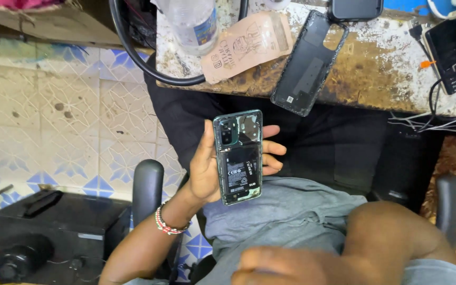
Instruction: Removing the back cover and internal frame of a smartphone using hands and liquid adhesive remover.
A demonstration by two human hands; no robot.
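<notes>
Smartphone (238, 157) with its back cover off sits upright in the left hand (209, 163), held out over the person's lap and below the near edge of the tabletop (386, 68). Its opened back faces the camera: a camera block at the top left, a dark battery with a label across the middle, and a teal frame round the edge. The left hand's palm lies behind the phone, the thumb runs up the phone's left edge, and the fingertips curl round the right edge, so the hand is closed about it in a loose grip. A beaded bracelet (167, 224) rings the left wrist.

The right hand (275, 266) shows at the bottom of the view, blurred and close to the camera, low over the grey cloth on the lap; it seems to be curled, but whether it holds anything cannot be told.

On the tabletop, a detached dark back cover (307, 63) lies tilted, inner side up, its lower corner overhanging the near edge. Just left of it lies a tan paper packet (246, 45), and beside that stands a clear plastic bottle (193, 24). A black keypad phone (450, 55) lies near the right end with cables around it. A black box-shaped device (54, 232) stands on the tiled floor to the left.
</notes>
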